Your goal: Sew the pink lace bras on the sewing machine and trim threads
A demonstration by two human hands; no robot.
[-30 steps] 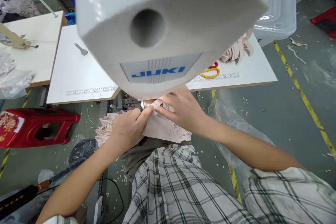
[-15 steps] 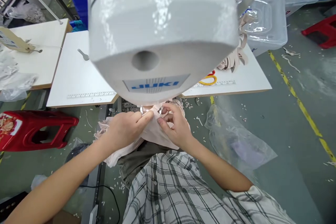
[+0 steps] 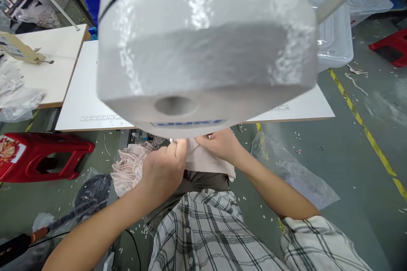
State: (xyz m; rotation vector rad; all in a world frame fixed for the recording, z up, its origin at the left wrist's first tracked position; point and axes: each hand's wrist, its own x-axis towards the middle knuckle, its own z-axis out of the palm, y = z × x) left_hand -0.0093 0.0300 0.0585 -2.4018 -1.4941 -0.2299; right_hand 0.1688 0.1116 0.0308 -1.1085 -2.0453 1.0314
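Note:
A big white sewing machine head [image 3: 206, 46] fills the upper middle of the view and hides the needle area. Just below its lower edge, my left hand [image 3: 163, 169] pinches the pale pink fabric [image 3: 203, 161] with fingers closed. My right hand [image 3: 222, 144] grips the same fabric from the right, its fingertips partly hidden under the machine. A lace part of the pink fabric [image 3: 129, 169] hangs down to the left of my left hand, over my lap.
A white table [image 3: 89, 97] with a printed ruler lies behind the machine. A red plastic stool [image 3: 41, 154] stands at the left and another at the far right [image 3: 391, 44]. Clear plastic bins [image 3: 337, 38] sit at the right. A clear bag [image 3: 292, 169] lies on the floor.
The view has tilted so the machine head covers more of the table. Both hands have stayed at the fabric, now closer under the machine's lower edge, and my right fingers have slid out of sight.

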